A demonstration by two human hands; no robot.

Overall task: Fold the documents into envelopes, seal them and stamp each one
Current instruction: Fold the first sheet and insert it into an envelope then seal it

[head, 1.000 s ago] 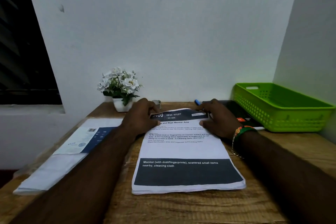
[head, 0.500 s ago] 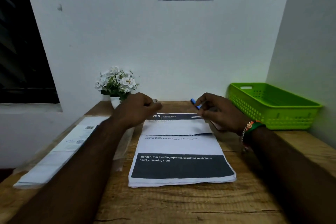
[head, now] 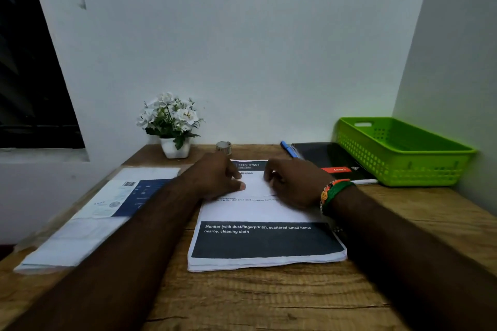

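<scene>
Desk [head: 269,303]: hands now closer together.

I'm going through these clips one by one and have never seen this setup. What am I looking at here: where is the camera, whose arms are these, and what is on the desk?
There is no machine here. The picture comes from a wide-angle camera worn on a person's head, looking forward and down, so the two arms coming in from the bottom are that person's own.

The left hand and the right hand, which has a bracelet at its wrist, both rest on the far end of a stack of printed documents lying on the wooden desk. The top sheet's far part looks folded towards the person, with both hands on the fold. Whether the fingers pinch the paper is hard to tell.

To the left lies a pile of envelopes. At the back stand a flower pot and a small roll; to the right are a blue pen, a black folder and a green basket.
</scene>
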